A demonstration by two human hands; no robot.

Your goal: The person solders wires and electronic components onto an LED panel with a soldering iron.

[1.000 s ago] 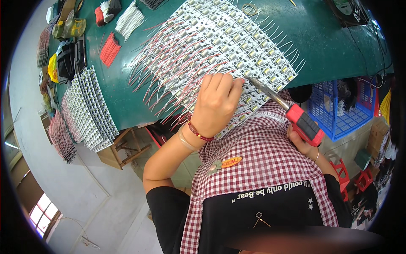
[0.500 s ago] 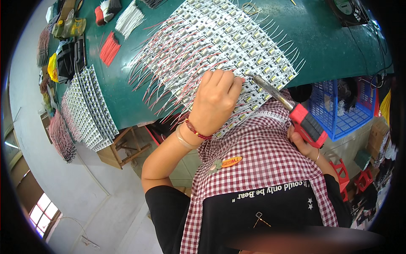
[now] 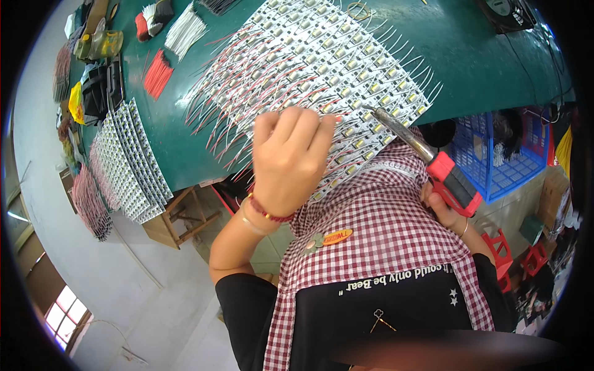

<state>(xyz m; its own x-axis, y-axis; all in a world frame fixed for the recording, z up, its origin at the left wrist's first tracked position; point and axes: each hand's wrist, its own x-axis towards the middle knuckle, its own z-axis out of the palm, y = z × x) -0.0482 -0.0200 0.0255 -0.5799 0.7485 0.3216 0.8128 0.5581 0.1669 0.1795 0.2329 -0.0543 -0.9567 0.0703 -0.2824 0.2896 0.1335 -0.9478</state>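
A large sheet of white circuit boards (image 3: 356,74) lies on the green table, with rows of small components and many red and white wires standing from it. My left hand (image 3: 291,157) is over its near left part, fingers curled down and closed. What they pinch, if anything, is hidden under the hand; a small red bit shows at the fingertips. My right hand (image 3: 442,210), at the right by the apron, is closed round the red and black handle of a soldering iron (image 3: 455,182). The iron's metal tip points up and left, at the boards near the left fingertips.
Bundles of red wires (image 3: 158,74) and white wires (image 3: 185,31) lie at the table's left. More circuit boards (image 3: 133,157) hang over the left edge. A coil of solder wire (image 3: 359,11) lies behind the sheet. A blue plastic basket (image 3: 495,161) stands below the table at right.
My left hand has moved left and away from the iron's tip, its fingers still curled. The soldering iron has stayed almost in place, shifting very slightly.
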